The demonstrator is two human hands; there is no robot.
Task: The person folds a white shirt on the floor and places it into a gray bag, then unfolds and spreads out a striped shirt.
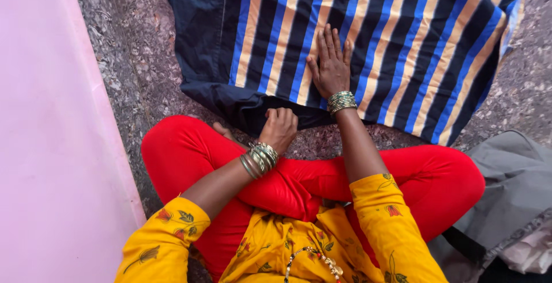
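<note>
Fingers of the right hand (330, 64) lie extended and close together, palm down, flat on the striped garment (368, 41); nothing is gripped between them. Fingers of the left hand (279, 128) are curled shut upon the garment's dark near hem (241, 102), pinching the cloth at its near edge.

Striped garment: navy cloth with bright blue and tan bands running near to far, spread flat on the speckled stone floor (132, 53) at the far centre of the scene, directly in front of the seated person. Its navy left portion (198, 24) is plain, without bands. The near edge lies just beyond the person's knees.

Wrists: each carries a stack of metal bangles (341, 101), touching one another.

Person: seated cross-legged, with red trousers (437, 174) and a yellow flower-printed top (270, 248); a beaded chain (313, 257) hangs at the chest, nearest the camera.

Surroundings: a pink wall (52, 145) occupies the left side, meeting the floor along a slanted line. A grey cloth bag (512, 185) with a dark strap rests on the floor at the near right, just beside the right knee and apart from the garment.
</note>
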